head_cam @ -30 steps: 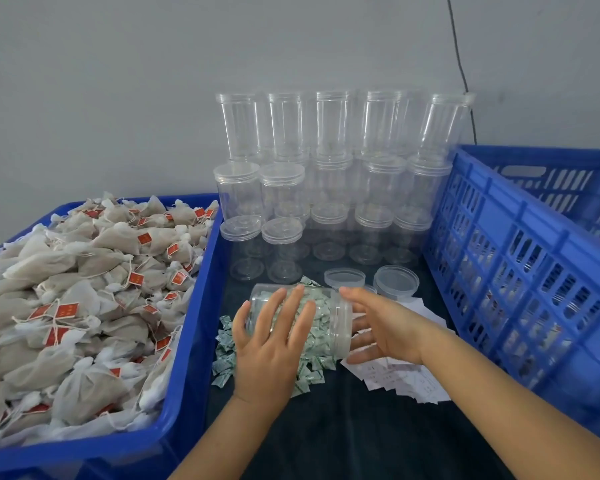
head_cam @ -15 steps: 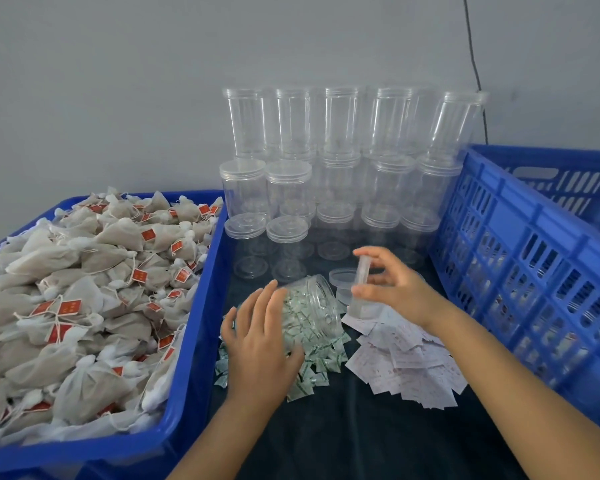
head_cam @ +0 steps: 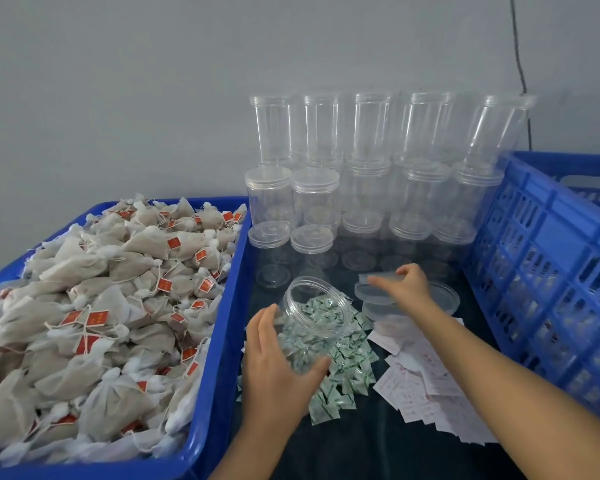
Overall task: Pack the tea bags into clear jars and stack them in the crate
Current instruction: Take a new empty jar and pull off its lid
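My left hand (head_cam: 278,362) grips the open clear jar (head_cam: 312,320), tilted above the green sachets (head_cam: 347,372); my right hand (head_cam: 407,285) pinches its lid (head_cam: 378,279). I'd park the lid just ahead, then steady the mouth upright for tea bags (head_cam: 94,317) to my left.

Two hands (head_cam: 278,372), two blue crates (head_cam: 548,237), one open jar (head_cam: 312,317) (stacked jars uncountable)

Clear, colourless plastic for the open jar (head_cam: 312,317), the loose lids (head_cam: 440,299) and the stacked jars (head_cam: 368,188). Bright blue for the left bin (head_cam: 219,341) and the slotted crate (head_cam: 541,251). Off-white to beige mesh on the tea bags (head_cam: 94,306), with red square tags bearing pale marks. White and green print on the small sachets (head_cam: 347,368). White paper slips (head_cam: 426,386) with faint reddish print. Very dark cloth (head_cam: 361,445) underneath. Pale grey wall (head_cam: 153,81), crossed by a thin black cable (head_cam: 518,64).
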Tool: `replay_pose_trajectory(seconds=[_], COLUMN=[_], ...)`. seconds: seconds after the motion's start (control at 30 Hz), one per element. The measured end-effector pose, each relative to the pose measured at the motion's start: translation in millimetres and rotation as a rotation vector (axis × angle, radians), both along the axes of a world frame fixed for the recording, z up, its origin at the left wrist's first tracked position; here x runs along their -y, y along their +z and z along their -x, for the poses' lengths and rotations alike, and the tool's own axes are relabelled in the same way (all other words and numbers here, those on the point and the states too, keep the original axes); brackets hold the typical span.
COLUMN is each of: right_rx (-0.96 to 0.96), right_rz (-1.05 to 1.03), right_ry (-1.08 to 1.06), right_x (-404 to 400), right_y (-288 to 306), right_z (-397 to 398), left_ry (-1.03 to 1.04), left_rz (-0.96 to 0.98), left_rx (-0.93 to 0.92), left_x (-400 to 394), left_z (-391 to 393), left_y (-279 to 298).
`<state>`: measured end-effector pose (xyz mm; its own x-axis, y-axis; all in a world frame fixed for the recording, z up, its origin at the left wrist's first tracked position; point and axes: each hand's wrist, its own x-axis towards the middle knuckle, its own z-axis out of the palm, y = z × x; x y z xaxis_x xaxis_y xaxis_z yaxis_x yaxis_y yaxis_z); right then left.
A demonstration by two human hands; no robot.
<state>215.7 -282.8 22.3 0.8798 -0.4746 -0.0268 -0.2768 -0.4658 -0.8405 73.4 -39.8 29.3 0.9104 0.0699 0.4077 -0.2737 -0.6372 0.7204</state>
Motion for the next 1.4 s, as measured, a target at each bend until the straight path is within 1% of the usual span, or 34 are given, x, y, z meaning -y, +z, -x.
replay_pose_trajectory(seconds=[0.17, 0.4, 0.5, 0.57, 0.67, 0.77, 0.9, 0.93, 1.0, 1.1, 1.17, 1.3, 1.4], right_rx=[-0.089, -0.123, -0.143, -0.127, -0.037, 0.093, 0.222, 0.229, 0.224, 0.233, 0.252, 0.26, 0.258], right_rz=[0.071, 0.139, 0.145, 0.174, 0.201, 0.081, -0.298, -0.355, -0.371, -0.269, -0.272, -0.33, -0.305], right_ry=[0.047, 0.119, 0.128, 0.137, 0.185, 0.311, 0.532, 0.577, 0.626, 0.632, 0.626, 0.647, 0.678], right_x=[-1.7, -2.7, -3.5, -6.1, -19.9, -44.6, -78.3, -84.6, -96.0, -110.2, -115.2, -118.9, -123.7], right_y=[-16.7, -8.2, -1.2, 4.7, 17.4, 31.8, 49.7, 50.7, 48.5, 44.7, 41.4, 30.8, 24.5], right_z=[3.3, 12.6, 19.0, 26.8, 47.5, 78.4, 128.9, 138.7, 151.5, 159.8, 162.7, 167.6, 172.8], left_ry=[-0.003, -0.022, 0.003, 0.026, 0.026, 0.016, -0.021, -0.031, -0.04, -0.035, -0.06, -0.264, -0.364], left_rz=[0.05, 0.136, 0.122, 0.121, 0.188, 0.229, 0.297, 0.305, 0.301, 0.237, 0.153, -0.072, -0.229], left_rx=[-0.009, -0.034, -0.055, -0.078, -0.117, -0.146, -0.189, -0.194, -0.198, -0.24, -0.272, -0.425, -0.417], left_x=[-0.2, 5.3, 6.8, 7.3, 7.2, 7.8, 6.7, 5.9, 3.6, -1.6, -10.1, -41.5, -66.4], left_z=[-1.0, -1.2, -2.1, -2.0, -0.3, 2.6, 14.5, 18.4, 25.5, 37.8, 46.8, 54.0, 51.4], left_y=[-0.7, -0.2, 0.5, 2.1, 7.0, 11.8, 16.5, 18.2, 22.2, 32.0, 40.0, 68.2, 95.5])
